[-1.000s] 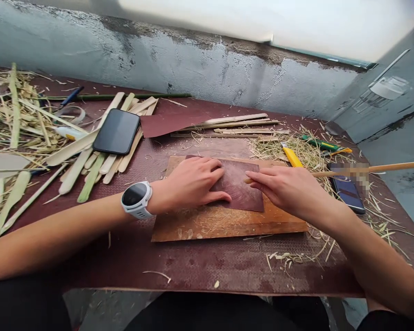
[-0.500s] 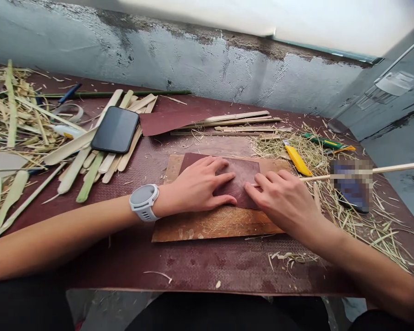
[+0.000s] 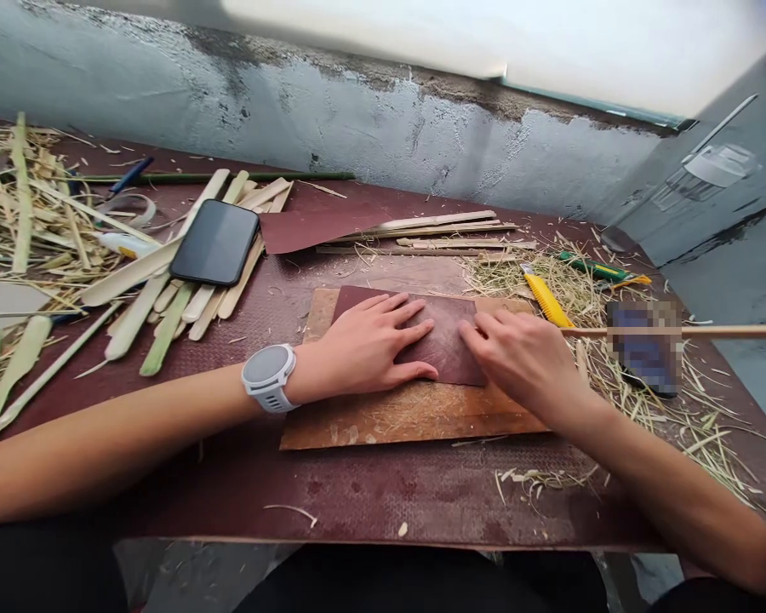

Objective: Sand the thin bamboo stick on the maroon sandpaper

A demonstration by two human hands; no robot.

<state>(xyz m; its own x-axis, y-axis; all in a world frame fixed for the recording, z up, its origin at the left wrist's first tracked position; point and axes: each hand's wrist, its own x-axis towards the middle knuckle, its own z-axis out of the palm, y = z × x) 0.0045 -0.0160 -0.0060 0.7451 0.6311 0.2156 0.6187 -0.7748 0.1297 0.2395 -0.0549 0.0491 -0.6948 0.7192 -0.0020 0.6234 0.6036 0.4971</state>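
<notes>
My left hand, with a pale watch at the wrist, lies flat with fingers spread on a dark red-brown sheet of sandpaper. Beneath the sheet is a wooden board. At the sheet's right edge my right hand is closed around a thin bamboo strip, which sticks out far to the right. The strip's near end is hidden under my right fingers.
Behind my right hand lie a yellow utility knife and a green-handled tool among shavings. A phone rests on bamboo strips to the left. Another red-brown sheet lies farther back. A blurred-out dark object sits at right.
The strip in my right hand has turned from tilting upward at its far end to nearly level, and its visible face looks browner. My left hand stays in place on the sandpaper.
</notes>
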